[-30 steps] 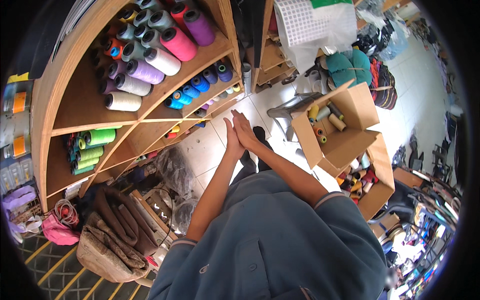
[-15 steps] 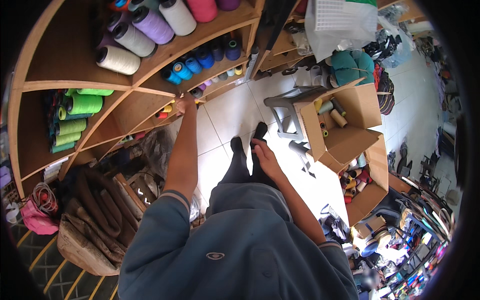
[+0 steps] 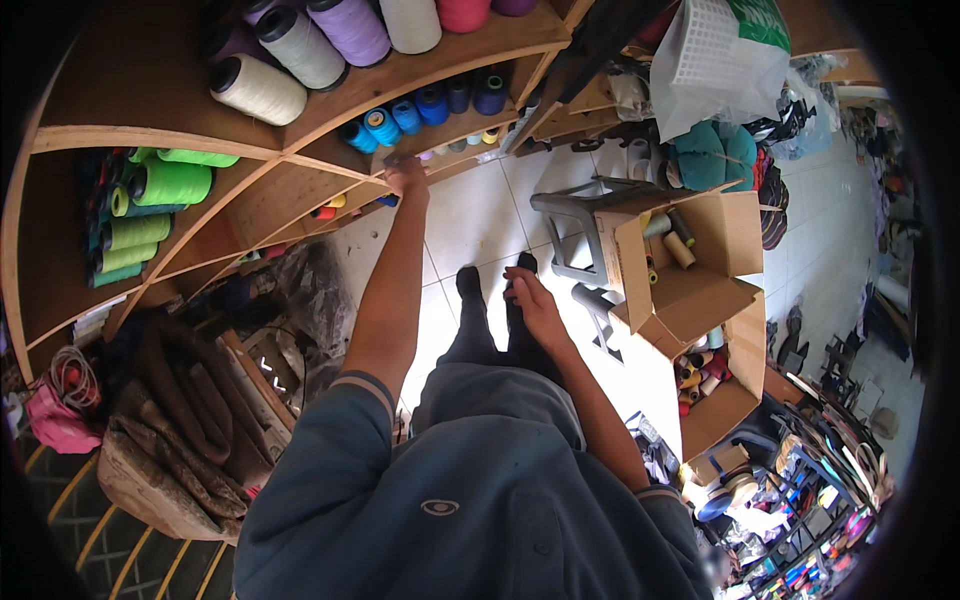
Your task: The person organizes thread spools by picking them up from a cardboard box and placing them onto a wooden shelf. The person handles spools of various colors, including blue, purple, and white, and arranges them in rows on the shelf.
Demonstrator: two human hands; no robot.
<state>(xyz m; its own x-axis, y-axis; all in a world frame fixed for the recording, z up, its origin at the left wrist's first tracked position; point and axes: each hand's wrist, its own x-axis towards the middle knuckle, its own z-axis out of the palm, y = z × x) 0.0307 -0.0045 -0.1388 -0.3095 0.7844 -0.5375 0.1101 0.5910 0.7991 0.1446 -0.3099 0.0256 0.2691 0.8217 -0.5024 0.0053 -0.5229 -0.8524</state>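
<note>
My left hand (image 3: 406,180) reaches out to the front edge of a wooden thread shelf (image 3: 330,170), just below a row of blue thread cones (image 3: 407,117). Its fingers are small and blurred against the shelf, so their grip does not show. Red and yellow spools (image 3: 326,212) lie in the lower compartment beside that wrist. In front of my leg hangs my right hand (image 3: 538,308), fingers loosely bent and apart, with nothing visible in it. Larger cones, among them a cream cone (image 3: 258,90) and a lilac cone (image 3: 349,31), lie on the upper shelf.
Green cones (image 3: 172,184) fill a compartment at the left. To the right, an open cardboard box (image 3: 700,270) with spools rests by a grey stool (image 3: 575,225); a second box (image 3: 735,400) of spools is nearer. Brown fabric (image 3: 190,410) is heaped at lower left.
My left hand has moved a little to the right and up along the shelf edge, toward the blue cones. My right hand stays by my leg, its fingers slightly shifted. The view has tilted slightly.
</note>
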